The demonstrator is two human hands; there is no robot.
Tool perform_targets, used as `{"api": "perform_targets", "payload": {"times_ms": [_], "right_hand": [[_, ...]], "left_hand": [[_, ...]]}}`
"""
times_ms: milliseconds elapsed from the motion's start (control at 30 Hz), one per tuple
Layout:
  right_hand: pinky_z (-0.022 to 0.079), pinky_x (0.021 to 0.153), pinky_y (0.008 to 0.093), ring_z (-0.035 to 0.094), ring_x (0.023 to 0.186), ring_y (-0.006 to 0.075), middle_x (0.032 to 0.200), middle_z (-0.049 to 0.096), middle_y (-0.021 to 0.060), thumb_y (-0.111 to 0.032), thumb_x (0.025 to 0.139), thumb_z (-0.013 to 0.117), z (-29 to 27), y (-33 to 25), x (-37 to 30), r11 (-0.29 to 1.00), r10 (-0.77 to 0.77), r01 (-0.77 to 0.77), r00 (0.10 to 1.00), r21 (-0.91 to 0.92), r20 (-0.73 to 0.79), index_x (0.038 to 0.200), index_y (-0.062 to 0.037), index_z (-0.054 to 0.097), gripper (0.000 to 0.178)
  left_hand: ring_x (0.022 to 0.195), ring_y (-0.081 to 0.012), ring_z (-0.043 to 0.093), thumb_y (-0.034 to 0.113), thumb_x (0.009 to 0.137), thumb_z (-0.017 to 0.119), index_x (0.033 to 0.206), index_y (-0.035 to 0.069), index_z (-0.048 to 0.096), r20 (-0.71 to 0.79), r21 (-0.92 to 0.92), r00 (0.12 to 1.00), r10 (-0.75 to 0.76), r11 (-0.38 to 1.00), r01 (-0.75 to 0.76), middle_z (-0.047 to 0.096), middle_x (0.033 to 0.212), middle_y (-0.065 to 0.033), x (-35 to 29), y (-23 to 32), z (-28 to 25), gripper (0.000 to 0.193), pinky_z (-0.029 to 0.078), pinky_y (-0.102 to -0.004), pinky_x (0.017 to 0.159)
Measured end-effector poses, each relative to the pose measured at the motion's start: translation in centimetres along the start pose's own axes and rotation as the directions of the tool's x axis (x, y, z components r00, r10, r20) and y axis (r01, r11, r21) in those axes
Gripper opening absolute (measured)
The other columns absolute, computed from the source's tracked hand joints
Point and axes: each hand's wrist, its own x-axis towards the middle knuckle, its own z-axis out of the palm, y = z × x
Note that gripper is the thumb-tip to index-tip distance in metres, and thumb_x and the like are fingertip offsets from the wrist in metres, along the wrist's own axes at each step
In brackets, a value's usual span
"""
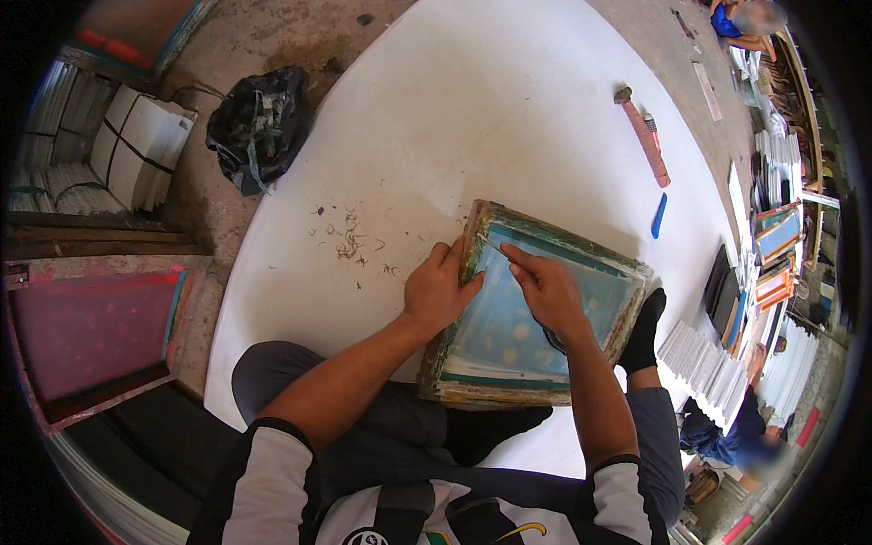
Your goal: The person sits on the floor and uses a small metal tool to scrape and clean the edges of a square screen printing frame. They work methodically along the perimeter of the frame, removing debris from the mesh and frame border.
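Right hand (548, 289) closed up tight, thumb and fingers pinching a slim tool (495, 245). Its tip points at the inside corner beyond the left hand's fingers; it seems to touch the wood, though that spot is too small to be sure. Left hand (440, 289), just across from it, clamps the near-left rail of the screen frame (568, 242), fingers curled over the wood, thumb stretched toward the tool. The frame sits tilted right under both hands, its blue mesh (522, 331) spreading below the right wrist. And right of that wrist, a black sock (643, 327) beside the frame's edge!

Just left of the left hand, curly scraps (350, 243) dot the white sheet (436, 118). Farther up and right of the right hand lies a hammer (643, 145) with a wrapped reddish handle, a blue strip (659, 216) below it. Well out to the left hand's upper left, a black plastic bag (259, 136) slumps; farther left, a maroon screen (95, 331).
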Motion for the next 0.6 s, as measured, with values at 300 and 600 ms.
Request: {"api": "perform_targets", "payload": {"times_ms": [300, 600], "right_hand": [[0.053, 0.073, 0.0467, 0.069, 0.079, 0.0345, 0.081, 0.068, 0.0137, -0.030, 0.102, 0.060, -1.1, -2.2, -0.2, 0.990, 0.079, -0.075, 0.996, -0.122, 0.036, 0.134, -0.0289, 0.068, 0.034], [0.056, 0.069, 0.0478, 0.071, 0.076, 0.0347, 0.081, 0.069, 0.0141, -0.031, 0.102, 0.059, -1.7, -3.9, 0.1, 0.944, 0.093, -0.066, 0.993, -0.323, 0.068, 0.137, -0.0309, 0.065, 0.035]], "left_hand": [[0.088, -0.0324, 0.069, 0.034, 0.088, 0.074, 0.140, -0.008, 0.053, 0.095, 0.026, 0.995, -0.021, 0.999, 0.019, 0.060, 0.107, -0.0173, 0.0, 0.4, -0.4, 0.070, 0.058, -0.0405, 0.071], [0.091, -0.0319, 0.069, 0.032, 0.089, 0.071, 0.140, -0.010, 0.053, 0.147, 0.060, 0.989, -0.026, 0.998, 0.017, 0.061, 0.110, -0.0178, 0.0, 0.4, -0.6, 0.069, 0.059, -0.0397, 0.074]]}}
